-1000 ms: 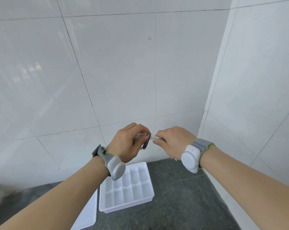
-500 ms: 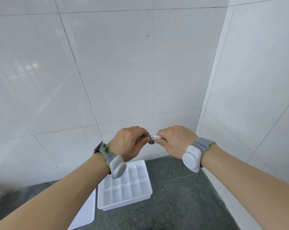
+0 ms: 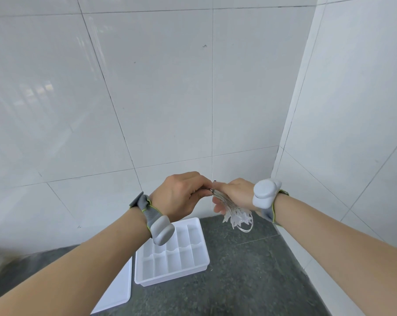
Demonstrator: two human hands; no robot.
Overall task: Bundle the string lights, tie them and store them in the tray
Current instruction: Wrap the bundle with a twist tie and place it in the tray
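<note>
You hold the string lights (image 3: 233,207) in the air above the far right corner of the tray (image 3: 173,249), a gathered bundle of thin wire loops with pale star-shaped bulbs hanging from its lower end. Your left hand (image 3: 181,195) has its fingers curled around the near-side end of the loops; your right hand (image 3: 235,193) pinches the wires just beside it, fingers bent around them.

The risk, as I judge it, is the springy wire: if either pinch slackens before a tie is made, the loops could fan open and the stars snag on each other. No tie is visible, though your hands hide the middle of the bundle. The hanging loops may also be too bulky for one narrow compartment of the tray.

Left of the tray, a flat white lid (image 3: 115,290) lies touching it. Both rest on a dark speckled worktop (image 3: 250,281), set in a corner of glossy white wall tiles (image 3: 170,99).
</note>
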